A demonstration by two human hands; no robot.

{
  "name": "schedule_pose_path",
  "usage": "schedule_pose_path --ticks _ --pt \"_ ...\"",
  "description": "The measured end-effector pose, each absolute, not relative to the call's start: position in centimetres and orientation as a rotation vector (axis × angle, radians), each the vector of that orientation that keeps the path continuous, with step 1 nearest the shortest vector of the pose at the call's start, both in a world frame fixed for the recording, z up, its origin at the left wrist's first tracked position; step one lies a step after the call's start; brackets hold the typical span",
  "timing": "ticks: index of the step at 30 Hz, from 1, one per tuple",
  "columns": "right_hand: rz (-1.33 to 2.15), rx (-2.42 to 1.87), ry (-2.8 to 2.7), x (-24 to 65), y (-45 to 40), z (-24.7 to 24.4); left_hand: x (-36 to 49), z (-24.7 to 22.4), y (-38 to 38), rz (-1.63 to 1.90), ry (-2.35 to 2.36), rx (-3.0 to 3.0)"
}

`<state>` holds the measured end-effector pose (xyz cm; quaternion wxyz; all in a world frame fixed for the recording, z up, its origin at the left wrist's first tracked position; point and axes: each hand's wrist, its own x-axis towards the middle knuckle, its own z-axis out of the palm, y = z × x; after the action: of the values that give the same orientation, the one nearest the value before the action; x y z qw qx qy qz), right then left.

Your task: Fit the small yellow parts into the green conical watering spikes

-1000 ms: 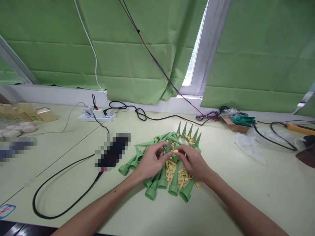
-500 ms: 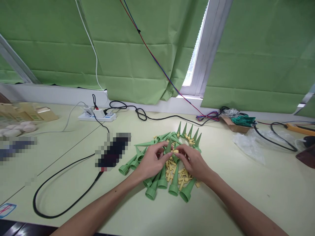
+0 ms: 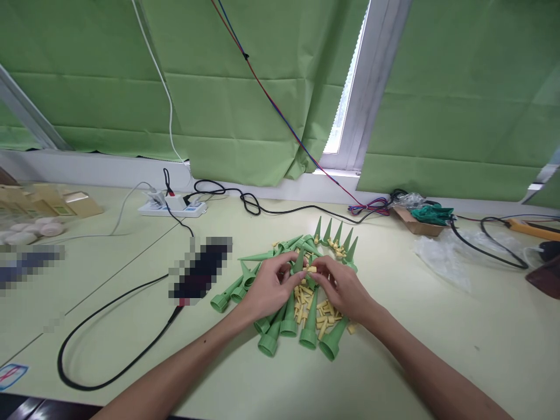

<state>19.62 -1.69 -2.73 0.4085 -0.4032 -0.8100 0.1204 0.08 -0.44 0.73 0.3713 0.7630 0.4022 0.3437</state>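
Observation:
My left hand [image 3: 273, 284] is closed around a green plastic cone [image 3: 299, 260], held upright with its tip pointing up. A small yellow plastic fitting [image 3: 311, 269] is pinched in the fingers of my right hand [image 3: 345, 286], right against the side of that cone. My fingers partly hide where the two pieces meet. Below and around my hands lie loose yellow fittings [image 3: 324, 321] and several green cones [image 3: 308, 335] on their sides. Behind them a row of upright green cones [image 3: 338, 232] stands with yellow pieces at their sides.
A pixelated dark device [image 3: 203, 268] with a black cable lies left on the table [image 3: 437, 361]. A white power strip [image 3: 172, 207] sits along the wall. To the right are a cardboard box [image 3: 420, 223] with green material and clear plastic bags [image 3: 441, 262]. Small boxes [image 3: 52, 199] stand far left.
Both hands keep nearly the same pose on the cone and yellow fitting. The whole view has shifted very slightly.

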Motion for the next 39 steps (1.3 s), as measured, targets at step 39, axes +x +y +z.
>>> schedule_pose_path --ticks 39 --pt "0.317 -0.999 -2.039 19.59 -1.75 -2.74 0.17 0.64 -0.41 0.879 1.02 1.964"
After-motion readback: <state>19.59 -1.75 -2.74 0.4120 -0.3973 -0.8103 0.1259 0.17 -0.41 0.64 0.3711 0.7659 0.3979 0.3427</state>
